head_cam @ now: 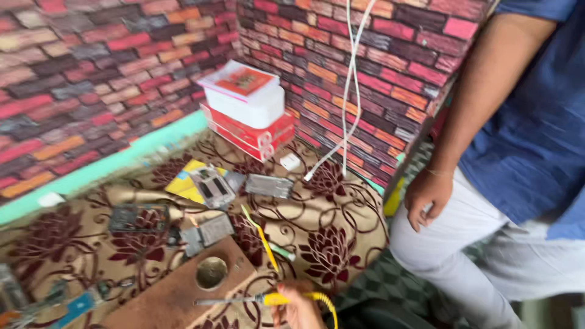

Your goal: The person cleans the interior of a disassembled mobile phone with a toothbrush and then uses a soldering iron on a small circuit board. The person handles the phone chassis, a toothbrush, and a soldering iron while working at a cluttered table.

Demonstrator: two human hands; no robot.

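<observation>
Only one of my hands shows, at the bottom edge; I take it for my right hand [298, 311]. It grips the yellow handle of a soldering iron [268, 299]. The iron's metal shaft points left over a brown wooden board [164, 298], and a yellow cord [326, 303] loops from the handle. A round metal tin [211, 272] is sunk in the board just above the shaft. My left hand is out of view.
Several circuit boards [210, 186] lie on the floral cloth [329, 237], beside a yellow-green wire [262, 234]. Red and white boxes [250, 103] are stacked in the brick-patterned corner, where white cables [350, 91] hang. Another person in a blue shirt stands at right, hand [426, 195] hanging down.
</observation>
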